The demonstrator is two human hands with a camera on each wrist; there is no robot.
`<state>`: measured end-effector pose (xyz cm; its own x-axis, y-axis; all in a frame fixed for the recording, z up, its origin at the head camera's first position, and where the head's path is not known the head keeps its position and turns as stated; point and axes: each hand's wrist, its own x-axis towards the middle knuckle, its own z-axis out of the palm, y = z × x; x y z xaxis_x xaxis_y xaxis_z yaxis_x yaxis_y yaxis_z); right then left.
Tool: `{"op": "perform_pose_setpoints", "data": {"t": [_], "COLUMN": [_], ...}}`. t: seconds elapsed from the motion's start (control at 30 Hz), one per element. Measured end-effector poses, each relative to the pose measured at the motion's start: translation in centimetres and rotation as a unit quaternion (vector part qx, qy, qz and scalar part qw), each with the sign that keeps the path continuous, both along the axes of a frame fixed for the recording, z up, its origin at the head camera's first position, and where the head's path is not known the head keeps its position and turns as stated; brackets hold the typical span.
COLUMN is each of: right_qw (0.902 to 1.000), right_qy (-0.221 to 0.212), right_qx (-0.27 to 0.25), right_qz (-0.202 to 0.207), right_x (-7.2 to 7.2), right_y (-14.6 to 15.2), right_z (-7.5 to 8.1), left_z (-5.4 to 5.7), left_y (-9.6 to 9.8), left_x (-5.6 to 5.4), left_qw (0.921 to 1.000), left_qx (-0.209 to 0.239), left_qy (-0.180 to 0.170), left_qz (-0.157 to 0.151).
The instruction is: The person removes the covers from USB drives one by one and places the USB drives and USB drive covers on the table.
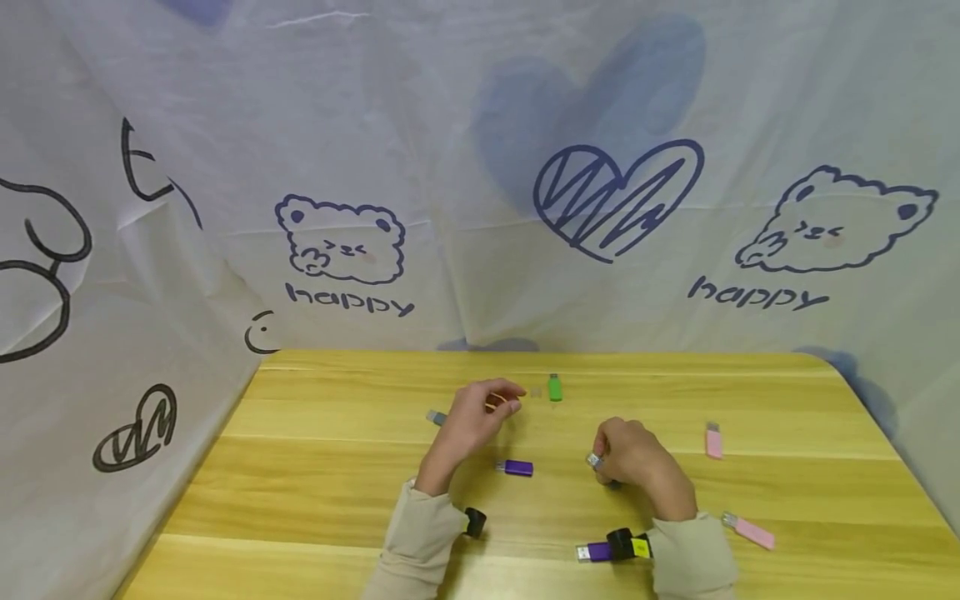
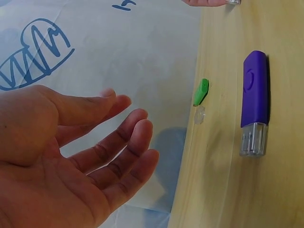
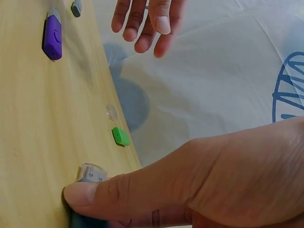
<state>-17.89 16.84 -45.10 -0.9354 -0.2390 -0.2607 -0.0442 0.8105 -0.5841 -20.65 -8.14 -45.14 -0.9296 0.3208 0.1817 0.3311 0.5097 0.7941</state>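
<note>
My left hand hovers over the back half of the table with loosely bent fingers and nothing between them. Near it lie a small clear cap and a green USB stick. A purple USB stick rests nearer the front, between the two hands. Further right, my right hand pinches a dark USB stick; its metal plug sticks out past the thumb. The palm and fingers hide most of that stick's body.
A grey USB stick lies left, partly behind the left hand. Another purple USB stick shows under the right wrist's black strap. Two pink USB sticks lie on the right. A printed cloth hangs behind the wooden table.
</note>
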Motion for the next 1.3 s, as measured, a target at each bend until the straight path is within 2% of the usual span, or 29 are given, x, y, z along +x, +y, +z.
{"op": "perform_pose_setpoints", "data": {"t": [0.13,0.3,0.47,0.63,0.93,1.17,1.3], "right_qw": [0.9999,0.9973,0.9895,0.9807,0.9740,0.9651,0.9614], "right_qy": [0.011,0.047,0.098,0.127,0.127,0.149,0.160], "right_qx": [-0.011,-0.056,-0.103,-0.143,-0.187,-0.214,-0.223], "right_qz": [0.005,0.008,0.024,0.038,-0.005,-0.018,-0.020], "right_x": [0.0,-0.1,-0.4,-0.6,-0.3,-0.3,-0.4], "right_y": [0.3,0.9,1.2,0.9,-0.3,-1.5,-2.1], "right_z": [0.3,0.7,1.1,1.5,2.4,2.6,2.4], "left_z": [0.2,0.4,0.6,0.7,0.8,0.8,0.9], "left_y": [0.0,0.0,0.2,0.4,1.3,1.8,2.1], "left_x": [0.0,0.0,0.1,0.2,0.4,0.5,0.5], "left_qw": [1.0000,0.9997,0.9994,0.9983,0.9919,0.9828,0.9789], "left_qx": [0.001,0.010,0.026,0.054,0.111,0.161,0.179], "left_qy": [-0.010,-0.022,-0.021,-0.021,-0.049,-0.080,-0.086], "left_qz": [0.002,0.007,0.003,-0.008,-0.036,-0.044,-0.048]}}
